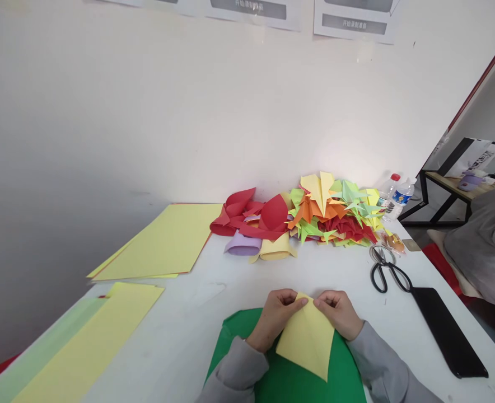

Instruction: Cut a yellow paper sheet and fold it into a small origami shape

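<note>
A folded yellow paper [306, 338], kite-shaped with its point toward me, lies on a green sheet [287, 380] at the near edge of the white table [214, 313]. My left hand [274, 318] pinches the paper's top corner from the left. My right hand [337, 313] pinches the same top corner from the right. The fingers of both hands are curled closed on the fold. Grey sleeves cover both forearms.
A heap of folded paper shapes [314, 215] in red, orange, yellow and green lies at the back by the wall. Yellow sheets [163, 240] and more sheets [83, 347] lie at left. Black scissors [386, 268], a black phone [447, 330] and two bottles [394, 198] are at right.
</note>
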Tool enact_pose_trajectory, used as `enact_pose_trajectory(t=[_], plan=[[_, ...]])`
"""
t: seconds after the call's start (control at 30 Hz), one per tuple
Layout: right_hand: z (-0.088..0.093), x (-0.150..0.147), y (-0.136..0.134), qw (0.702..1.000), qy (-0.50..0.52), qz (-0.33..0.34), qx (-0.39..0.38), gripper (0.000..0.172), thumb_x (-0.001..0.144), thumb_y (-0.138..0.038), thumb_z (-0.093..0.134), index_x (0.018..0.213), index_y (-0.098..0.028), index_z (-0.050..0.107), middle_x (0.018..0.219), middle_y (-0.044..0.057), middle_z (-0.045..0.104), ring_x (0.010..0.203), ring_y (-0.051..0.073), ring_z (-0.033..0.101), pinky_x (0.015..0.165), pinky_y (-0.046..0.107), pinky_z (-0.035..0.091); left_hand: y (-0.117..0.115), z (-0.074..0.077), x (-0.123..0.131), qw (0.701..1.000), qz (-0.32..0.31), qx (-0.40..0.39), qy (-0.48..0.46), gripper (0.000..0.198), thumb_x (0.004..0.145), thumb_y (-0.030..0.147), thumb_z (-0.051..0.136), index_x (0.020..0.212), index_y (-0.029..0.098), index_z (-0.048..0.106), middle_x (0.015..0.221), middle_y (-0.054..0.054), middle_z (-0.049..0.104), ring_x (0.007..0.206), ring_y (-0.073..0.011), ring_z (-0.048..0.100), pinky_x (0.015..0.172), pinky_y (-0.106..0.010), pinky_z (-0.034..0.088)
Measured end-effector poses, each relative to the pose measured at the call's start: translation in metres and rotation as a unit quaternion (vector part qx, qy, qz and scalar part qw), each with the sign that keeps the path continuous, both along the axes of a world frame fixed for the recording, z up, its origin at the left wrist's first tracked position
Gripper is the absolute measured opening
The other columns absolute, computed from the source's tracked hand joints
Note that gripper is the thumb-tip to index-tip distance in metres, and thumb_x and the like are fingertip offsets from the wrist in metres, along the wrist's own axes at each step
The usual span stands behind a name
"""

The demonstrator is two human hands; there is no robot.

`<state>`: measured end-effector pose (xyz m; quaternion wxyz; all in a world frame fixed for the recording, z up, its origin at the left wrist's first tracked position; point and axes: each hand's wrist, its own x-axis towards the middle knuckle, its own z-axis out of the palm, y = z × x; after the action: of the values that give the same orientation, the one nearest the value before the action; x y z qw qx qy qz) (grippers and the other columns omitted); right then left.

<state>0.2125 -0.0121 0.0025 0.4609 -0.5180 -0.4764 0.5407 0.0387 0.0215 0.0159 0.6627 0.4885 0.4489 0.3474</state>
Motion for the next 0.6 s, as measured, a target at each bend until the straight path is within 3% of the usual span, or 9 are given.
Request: enact_pose_trajectory(t=[0.27, 0.6], plan=[[-0.0003, 0.0004, 0.0018, 1.0, -0.011, -0.003, -0.007, 0.05, 0.062, -0.064, 0.071, 0.055, -0.015, 0.061, 0.043, -0.004, 0.048, 0.041, 0.007, 0.034, 0.042, 0.022, 0.024, 0.0011, -0.0011, -0.0002, 1.0, 0.0, 0.01, -0.004, 0.045, 0.067, 0.056, 0.068, 0.056, 0.014, 0.057, 0.053, 0.003, 0.045, 0.052, -0.0105, 0.037, 0.049, -0.023, 0.028], [-0.0013, 0.0014, 0.0025, 0.998, 0.002, -0.057, 0.011, 0.045, 0.062, -0.059, 0.073, 0.055, -0.015, 0.064, 0.043, -0.004, 0.048, 0.042, 0.007, 0.034, 0.042, 0.022, 0.026, 0.0022, -0.002, -0.0017, 0.999, -0.015, 0.025, 0.02, 0.046, 0.065, 0.058, 0.068, 0.057, 0.013, 0.059, 0.053, 0.003, 0.046, 0.053, -0.0106, 0.037, 0.05, -0.023, 0.027]])
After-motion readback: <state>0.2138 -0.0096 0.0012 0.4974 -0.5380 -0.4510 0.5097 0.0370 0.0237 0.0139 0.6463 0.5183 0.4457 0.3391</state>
